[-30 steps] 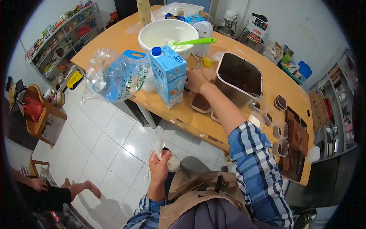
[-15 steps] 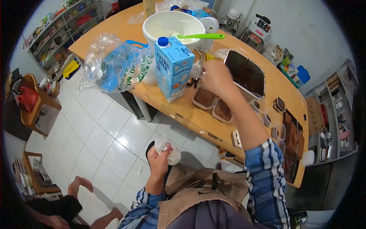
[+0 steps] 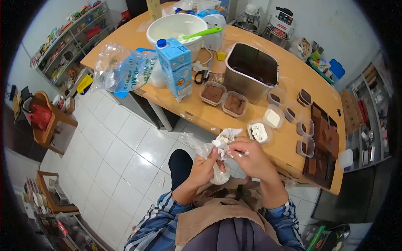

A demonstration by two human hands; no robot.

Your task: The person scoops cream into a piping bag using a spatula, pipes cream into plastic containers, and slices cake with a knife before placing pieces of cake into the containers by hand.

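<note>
My left hand is closed round the neck of a clear piping bag, whose white filling bulges below the fist. At its upper end my right hand pinches a crumpled white tissue, with white smears on the fingers. Just beyond the hands, on the table edge, stands a small tub with white cream. Behind it is a tub with a smooth white top. Two tubs of brown cake sit beside a blue milk carton.
A deep metal container of dark brown stuff stands on the wooden table. Left of it are black scissors, a white bowl with a green spatula and a plastic bag. A brown cake tray lies right.
My right hand has come back from beside the milk carton to my left hand, now with a white tissue. Both hands have moved together. The other person at lower left has left the view.
</note>
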